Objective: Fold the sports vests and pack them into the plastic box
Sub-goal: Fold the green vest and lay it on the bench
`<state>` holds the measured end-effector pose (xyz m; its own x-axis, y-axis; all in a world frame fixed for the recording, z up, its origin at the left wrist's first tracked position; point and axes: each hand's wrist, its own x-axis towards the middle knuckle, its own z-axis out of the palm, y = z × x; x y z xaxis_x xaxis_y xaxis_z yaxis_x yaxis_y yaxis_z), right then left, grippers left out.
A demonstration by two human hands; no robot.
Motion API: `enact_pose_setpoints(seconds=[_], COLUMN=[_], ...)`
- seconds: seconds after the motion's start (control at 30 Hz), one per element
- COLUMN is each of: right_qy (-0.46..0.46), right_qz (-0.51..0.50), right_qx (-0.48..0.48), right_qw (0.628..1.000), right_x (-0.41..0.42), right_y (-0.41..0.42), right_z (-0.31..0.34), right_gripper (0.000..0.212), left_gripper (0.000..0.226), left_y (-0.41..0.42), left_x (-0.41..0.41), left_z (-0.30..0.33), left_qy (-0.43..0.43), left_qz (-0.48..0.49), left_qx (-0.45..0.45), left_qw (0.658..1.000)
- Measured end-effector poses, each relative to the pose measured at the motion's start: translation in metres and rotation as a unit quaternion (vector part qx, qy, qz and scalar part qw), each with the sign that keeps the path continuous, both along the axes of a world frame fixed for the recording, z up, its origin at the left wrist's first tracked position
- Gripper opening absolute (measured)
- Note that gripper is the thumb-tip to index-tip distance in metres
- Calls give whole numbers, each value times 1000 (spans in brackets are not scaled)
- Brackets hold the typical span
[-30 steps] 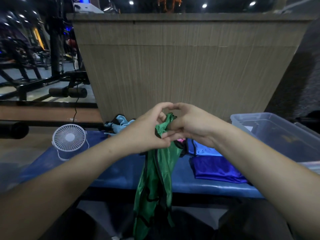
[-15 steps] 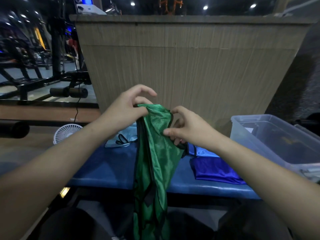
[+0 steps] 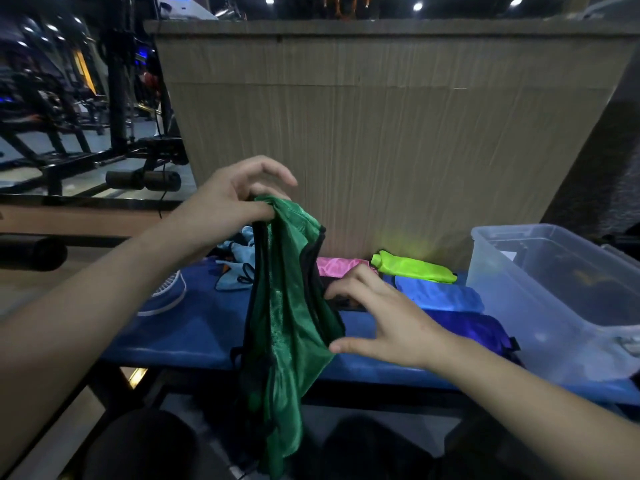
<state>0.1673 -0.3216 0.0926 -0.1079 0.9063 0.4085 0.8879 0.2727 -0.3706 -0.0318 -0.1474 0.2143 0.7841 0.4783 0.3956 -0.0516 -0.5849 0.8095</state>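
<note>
Right hand [image 3: 388,317] has let go and dropped lower, fingers spread loose beside the green vest [image 3: 287,306]. Left hand [image 3: 225,206] pinches its top, dangling over the table [image 3: 173,334] edge. Looks floppy, slippery mesh; I'd grab the shoulders.

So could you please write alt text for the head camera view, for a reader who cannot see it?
A person's left hand pinches the top of a green vest hanging over a blue bench, while the right hand, fingers spread, reaches toward its edge. Folded vests lie behind, and a clear plastic box stands at the right.
</note>
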Motion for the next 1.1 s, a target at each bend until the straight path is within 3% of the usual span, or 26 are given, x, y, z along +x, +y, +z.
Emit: enact_pose_setpoints(seconds=[0.13, 0.43, 0.73, 1.1], right_qy=[-132, -216, -220, -239], right_qz=[-22, -68, -72, -69], right_qx=[-4, -83, -256, -326], right_qw=[991, 970, 939, 912], right_x=[-10, -25, -29, -46], right_y=[3, 13, 12, 28], right_z=[-5, -10, -5, -16], right_gripper=[61, 65, 42, 49], left_gripper=[51, 45, 45, 45], left_y=[-1, 0, -1, -10], left_x=[0, -2, -2, 4], left_z=[0, 1, -3, -10], left_qy=[-1, -15, 3, 18], left_qz=[-5, 1, -3, -40], left_qx=[-1, -8, -10, -29], left_qw=[1000, 1000, 1000, 999])
